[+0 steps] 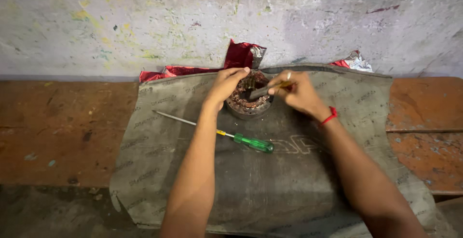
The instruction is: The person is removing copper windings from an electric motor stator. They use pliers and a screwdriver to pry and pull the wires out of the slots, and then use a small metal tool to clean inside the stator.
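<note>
Item 1, work in hand: a round motor stator [247, 99] with copper-brown windings, standing at the far middle of a grey printed sheet [159, 161] spread over the worktop [62, 132]. My left hand [225, 85] is curled over its left rim, steadying it. My right hand [296, 92] is closed on a thin flat metal tool [263, 91] whose tip sits in the bore. I judge the step to be picking at the windings or slots; the next move calls for a firm left grip and small, controlled strokes, since the wire looks easy to nick.

Item 2: a screwdriver [217, 132], green handle, bare shaft, lying loose on the sheet just near of the stator.

Item 3, packaging: a crumpled red foil wrapper [241, 55], silver inside, behind the sheet against the wall; a second scrap [356, 62] farther right. The sheet bears repeated faint lettering.
</note>
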